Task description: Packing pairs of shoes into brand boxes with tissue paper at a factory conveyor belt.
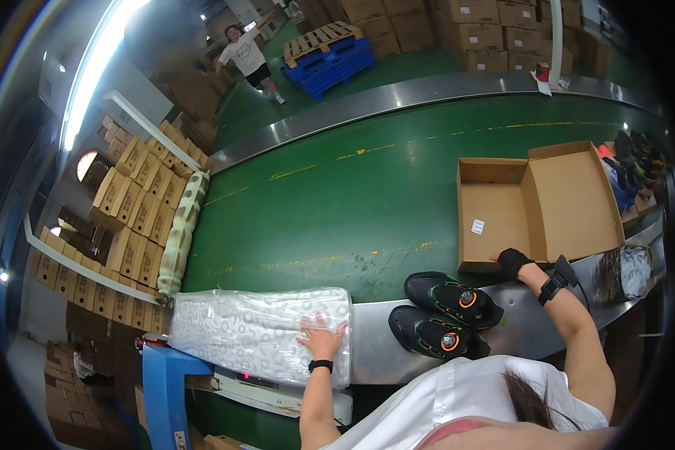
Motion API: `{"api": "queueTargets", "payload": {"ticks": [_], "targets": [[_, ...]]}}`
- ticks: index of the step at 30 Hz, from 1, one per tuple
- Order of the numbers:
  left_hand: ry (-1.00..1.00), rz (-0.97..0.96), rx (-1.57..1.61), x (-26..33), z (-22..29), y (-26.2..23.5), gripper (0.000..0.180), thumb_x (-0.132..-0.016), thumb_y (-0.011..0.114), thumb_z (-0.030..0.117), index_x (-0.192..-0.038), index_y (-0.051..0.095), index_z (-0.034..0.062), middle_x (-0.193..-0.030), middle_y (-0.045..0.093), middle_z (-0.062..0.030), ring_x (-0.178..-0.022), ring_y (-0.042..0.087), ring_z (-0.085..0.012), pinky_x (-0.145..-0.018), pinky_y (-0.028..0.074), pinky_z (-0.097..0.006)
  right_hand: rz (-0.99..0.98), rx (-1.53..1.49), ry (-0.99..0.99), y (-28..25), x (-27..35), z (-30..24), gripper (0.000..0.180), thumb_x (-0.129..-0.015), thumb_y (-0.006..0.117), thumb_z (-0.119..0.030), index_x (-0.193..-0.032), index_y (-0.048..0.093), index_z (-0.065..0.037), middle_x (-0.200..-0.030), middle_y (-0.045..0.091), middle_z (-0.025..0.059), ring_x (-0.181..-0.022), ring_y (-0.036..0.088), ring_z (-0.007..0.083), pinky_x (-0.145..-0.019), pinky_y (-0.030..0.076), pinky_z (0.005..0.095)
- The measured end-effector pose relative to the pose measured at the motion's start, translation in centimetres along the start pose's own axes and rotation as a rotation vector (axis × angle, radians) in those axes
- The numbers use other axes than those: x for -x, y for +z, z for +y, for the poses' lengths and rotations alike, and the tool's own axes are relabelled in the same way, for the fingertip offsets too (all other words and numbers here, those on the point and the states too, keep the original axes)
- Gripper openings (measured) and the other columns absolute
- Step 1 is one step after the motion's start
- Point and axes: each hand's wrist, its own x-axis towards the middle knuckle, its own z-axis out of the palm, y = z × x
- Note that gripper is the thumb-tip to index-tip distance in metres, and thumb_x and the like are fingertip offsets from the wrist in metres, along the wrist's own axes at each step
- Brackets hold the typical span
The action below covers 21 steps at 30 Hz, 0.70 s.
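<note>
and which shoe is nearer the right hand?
The upper black shoe in the picture, toward the open cardboard box; the lower black shoe sits farther from the right hand.

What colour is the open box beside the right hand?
The open box is brown, with a white label inside; best seen in the head view.

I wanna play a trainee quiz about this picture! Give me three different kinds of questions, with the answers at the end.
1. Multiple choice: what is the left hand resting on?
A) a wooden pallet
B) a plastic-covered white patterned bundle
C) a blue post

2. True or false: the right hand wears a black glove and is at the open brown shoebox.

3. How many black shoes stand between the hands?

Key: 1. B; 2. True; 3. Two
</note>
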Motion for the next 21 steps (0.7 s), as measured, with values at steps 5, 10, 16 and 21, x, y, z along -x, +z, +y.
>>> {"api": "queueTargets", "payload": {"ticks": [5,10,16,21], "targets": [[0.034,0.176,0.311,-3.2,-4.1,6.0,0.064,-0.080,0.043,0.049,-0.130,0.031,0.0108,-0.136,0.018,-0.0222,-0.127,0.013,-0.0355,-0.091,0.010,-0.066,-0.010,0.037,0.017,0.8,-1.5,-1.0,0.031,-0.067,0.054,-0.018,-0.096,0.060,-0.009,-0.090,0.059,0.0179,-0.085,0.057,0.0323,-0.074,0.045,0.0382],[-0.001,0.225,0.017,-2.4,-2.5,3.4,0.045,-0.085,0.041,0.035,-0.118,0.047,0.0060,-0.126,0.036,-0.0204,-0.117,0.033,-0.0327,-0.090,0.022,-0.060,0.037,0.053,-0.018,1.1,-1.4,-0.8,0.024,-0.070,0.049,-0.014,-0.090,0.060,-0.008,-0.088,0.060,0.0181,-0.083,0.058,0.0319,-0.071,0.046,0.0385],[-0.237,0.488,0.327,-0.8,-8.9,-0.6,0.028,-0.085,0.041,0.019,-0.079,0.058,-0.0031,-0.080,0.057,-0.0219,-0.078,0.051,-0.0351,-0.068,0.037,-0.043,0.006,0.042,-0.044,0.6,-1.4,-1.2,0.022,-0.069,0.051,-0.015,-0.087,0.059,-0.007,-0.083,0.060,0.0182,-0.079,0.059,0.0329,-0.068,0.047,0.0399],[-0.323,0.954,0.550,-0.1,-6.8,-12.5,0.027,-0.086,0.042,0.013,-0.092,0.055,-0.0101,-0.090,0.059,-0.0226,-0.074,0.056,-0.0344,-0.073,0.044,-0.036,-0.032,0.042,-0.019,1.2,-2.2,-1.4,0.023,-0.072,0.048,-0.016,-0.087,0.062,-0.006,-0.087,0.061,0.0164,-0.081,0.060,0.0304,-0.069,0.048,0.0381]]}}
